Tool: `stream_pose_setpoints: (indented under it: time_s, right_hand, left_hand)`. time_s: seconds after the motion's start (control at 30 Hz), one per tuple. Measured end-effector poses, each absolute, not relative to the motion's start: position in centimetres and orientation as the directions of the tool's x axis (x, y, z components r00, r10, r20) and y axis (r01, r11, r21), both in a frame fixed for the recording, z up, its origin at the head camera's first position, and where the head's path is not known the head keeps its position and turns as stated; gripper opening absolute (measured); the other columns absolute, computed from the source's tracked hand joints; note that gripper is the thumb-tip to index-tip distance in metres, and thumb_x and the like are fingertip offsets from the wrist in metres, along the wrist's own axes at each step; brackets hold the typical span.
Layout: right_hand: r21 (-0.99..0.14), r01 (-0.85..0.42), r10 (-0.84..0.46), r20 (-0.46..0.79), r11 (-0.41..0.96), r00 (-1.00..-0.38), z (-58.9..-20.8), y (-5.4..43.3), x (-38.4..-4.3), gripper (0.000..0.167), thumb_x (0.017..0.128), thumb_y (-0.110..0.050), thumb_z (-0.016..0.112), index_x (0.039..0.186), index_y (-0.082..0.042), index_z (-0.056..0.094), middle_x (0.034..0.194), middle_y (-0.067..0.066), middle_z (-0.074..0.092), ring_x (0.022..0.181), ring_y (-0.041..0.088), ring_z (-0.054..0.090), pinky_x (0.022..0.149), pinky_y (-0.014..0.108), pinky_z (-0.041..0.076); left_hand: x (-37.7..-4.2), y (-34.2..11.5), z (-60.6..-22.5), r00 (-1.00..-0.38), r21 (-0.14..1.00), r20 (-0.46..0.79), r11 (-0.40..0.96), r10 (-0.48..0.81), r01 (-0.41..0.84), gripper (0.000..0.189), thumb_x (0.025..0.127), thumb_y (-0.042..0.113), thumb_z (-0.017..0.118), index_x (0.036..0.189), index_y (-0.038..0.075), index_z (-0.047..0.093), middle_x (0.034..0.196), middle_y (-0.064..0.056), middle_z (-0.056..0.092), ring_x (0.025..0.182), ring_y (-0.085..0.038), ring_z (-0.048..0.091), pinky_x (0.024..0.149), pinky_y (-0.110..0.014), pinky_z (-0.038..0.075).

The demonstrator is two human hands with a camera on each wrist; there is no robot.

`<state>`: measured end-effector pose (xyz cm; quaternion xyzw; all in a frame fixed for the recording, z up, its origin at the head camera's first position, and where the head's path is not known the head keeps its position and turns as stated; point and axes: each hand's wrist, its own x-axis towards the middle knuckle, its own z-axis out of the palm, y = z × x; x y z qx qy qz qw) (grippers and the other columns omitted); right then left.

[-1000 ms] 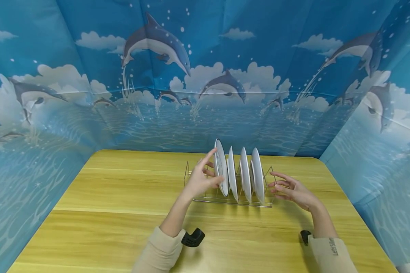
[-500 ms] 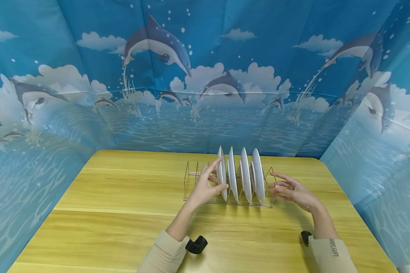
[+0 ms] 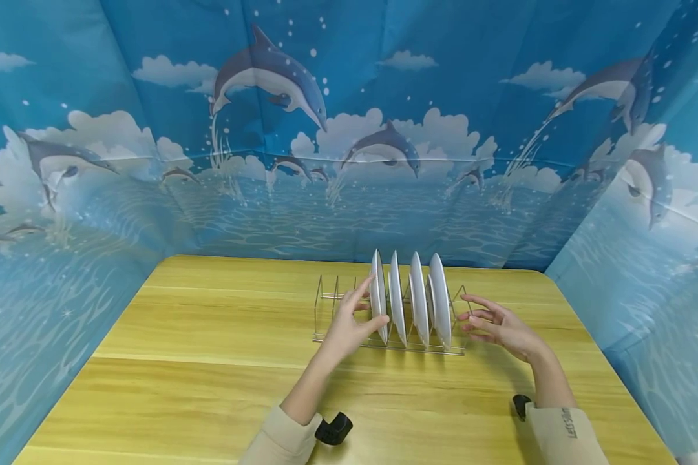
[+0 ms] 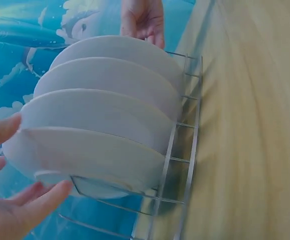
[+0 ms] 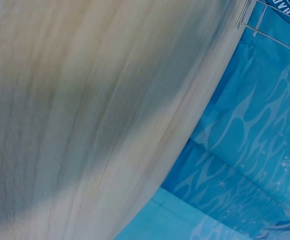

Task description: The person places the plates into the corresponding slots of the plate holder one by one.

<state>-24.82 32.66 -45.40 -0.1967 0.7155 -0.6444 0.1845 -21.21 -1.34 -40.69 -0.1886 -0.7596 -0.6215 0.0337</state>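
Several white plates stand on edge in a wire dish rack (image 3: 321, 341). My left hand (image 3: 346, 326) is at the leftmost plate (image 3: 379, 300), with thumb and fingers spread around its left side. In the left wrist view that plate (image 4: 94, 152) sits between the wires, and the fingertips lie at its rim and underside; I cannot tell if they touch. My right hand (image 3: 503, 328) holds the rack's right end wire between curled fingers and thumb. The right wrist view catches only a corner of the rack (image 5: 255, 26) and a sliver of a finger.
The rack stands on a yellow wood-grain table (image 3: 198, 323) near its back edge. A blue dolphin-print curtain (image 3: 302, 213) hangs behind and along both sides. Bare rack slots lie left of the plates. A black wrist device (image 3: 333, 428) sits at my left sleeve.
The leftmost plate has come down and straightened into its rack slot. My left hand followed it right and down, then loosened slightly. My right hand has stayed at the rack's end.
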Motion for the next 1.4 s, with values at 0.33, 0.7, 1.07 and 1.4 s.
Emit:
stream_pose_setpoints:
  time_s: [0.33,0.7,1.07,1.4]
  right_hand:
    - [-0.995,-0.046,-0.517,-0.005,0.086,-0.856,-45.6,32.7,-24.9,0.057,0.097,-0.009,0.044,0.146,-0.005,0.016,0.115,0.001,0.059,0.106,0.022,0.057,0.091,0.04,0.048]
    - [-0.995,-0.048,-0.526,-0.005,0.088,-0.851,-45.5,32.7,-25.0,0.057,0.097,-0.009,0.043,0.146,-0.004,0.014,0.116,0.003,0.058,0.106,0.021,0.058,0.091,0.038,0.049]
    - [-0.995,-0.048,-0.478,-0.001,0.091,-0.878,-45.8,32.4,-24.5,0.058,0.096,-0.008,0.046,0.144,0.0,0.014,0.114,0.002,0.06,0.102,0.021,0.059,0.09,0.04,0.049]
    - [-0.996,-0.05,-0.344,0.02,0.078,-0.939,-46.1,30.4,-21.7,0.053,0.094,-0.011,0.05,0.14,-0.005,0.025,0.107,0.008,0.063,0.098,0.022,0.061,0.086,0.037,0.051]
  left_hand:
    - [-22.2,-3.0,-47.4,-0.743,0.814,0.579,0.298,-0.335,0.5,0.051,0.073,0.005,0.074,0.12,0.0,0.054,0.12,-0.016,0.053,0.115,-0.032,0.048,0.101,-0.046,0.039]
    - [-22.9,-2.5,-49.6,-0.704,0.878,0.477,0.248,-0.526,0.41,0.053,0.071,0.001,0.075,0.119,-0.005,0.053,0.104,-0.019,0.052,0.098,-0.034,0.05,0.089,-0.042,0.045]
    - [-24.3,-2.3,-49.7,-0.707,0.906,0.407,0.159,-0.578,0.391,0.045,0.07,-0.001,0.075,0.112,-0.003,0.06,0.102,-0.02,0.052,0.096,-0.035,0.049,0.086,-0.048,0.044]
    - [-26.9,-2.9,-49.2,-0.769,0.929,0.347,0.086,-0.536,0.36,0.046,0.069,-0.004,0.075,0.113,-0.001,0.062,0.104,-0.021,0.051,0.098,-0.042,0.049,0.088,-0.051,0.045]
